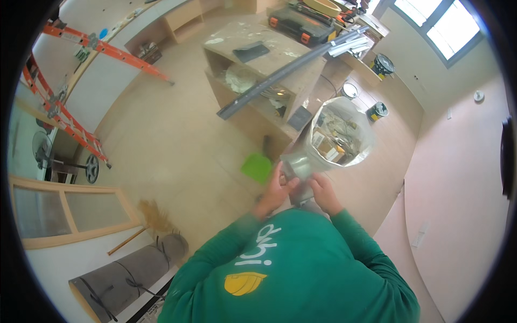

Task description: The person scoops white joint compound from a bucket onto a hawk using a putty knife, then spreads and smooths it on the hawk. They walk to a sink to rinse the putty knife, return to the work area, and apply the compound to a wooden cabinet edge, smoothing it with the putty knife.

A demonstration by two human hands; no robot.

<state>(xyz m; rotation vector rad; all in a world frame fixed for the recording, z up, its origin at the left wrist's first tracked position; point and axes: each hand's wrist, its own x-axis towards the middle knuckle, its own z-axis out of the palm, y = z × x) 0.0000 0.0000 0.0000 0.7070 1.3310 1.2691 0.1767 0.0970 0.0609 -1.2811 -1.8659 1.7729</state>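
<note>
Close to my body, both hands grip a shiny, greyish see-through piece (297, 166) that looks like a plastic sheet or wrapper. My left hand (276, 191) is closed on its left edge, thumb toward the middle. On its right lower edge, my right hand (325, 192) is closed too. Just beyond it a white sack (362, 155) stands with its mouth open, full of crumpled plastic, cardboard and other scraps. A bright green dustpan (257, 168) lies on the floor left of my hands.
Ahead, a wooden cabinet (291, 62) bears a long dark metal profile (274, 78) jutting past its edge and a toolbox (301, 24). Paint buckets (378, 111) stand right. An orange ladder (116, 51), a broom (153, 212) and a grey roll (129, 274) are left.
</note>
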